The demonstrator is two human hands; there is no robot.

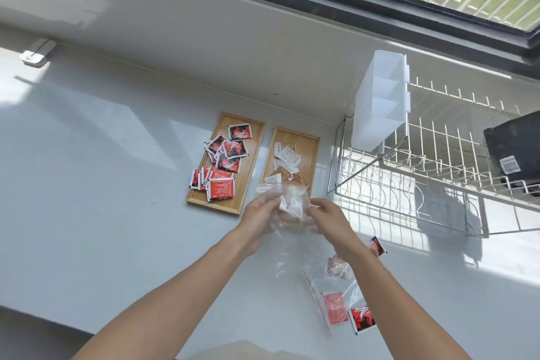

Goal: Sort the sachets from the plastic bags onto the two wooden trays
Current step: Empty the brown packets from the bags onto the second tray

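Two wooden trays lie side by side on the white counter. The left tray (248, 172) holds several red-and-black sachets (225, 161). The right tray (312, 155) holds several pale and brown sachets (287, 156). Just in front of the right tray, both hands hold up a clear zip bag (287, 203) with pale sachets inside. My left hand (258, 215) grips its left side and my right hand (331, 218) grips its right side. A second clear bag (336, 292) lies on the counter under my right forearm, with red sachets and brown ones in and around it.
A wire dish rack (423, 172) stands to the right of the trays, with a white plastic divided box (380, 102) on its left end and a black object (514, 149) at its far right. A window runs along the back wall.
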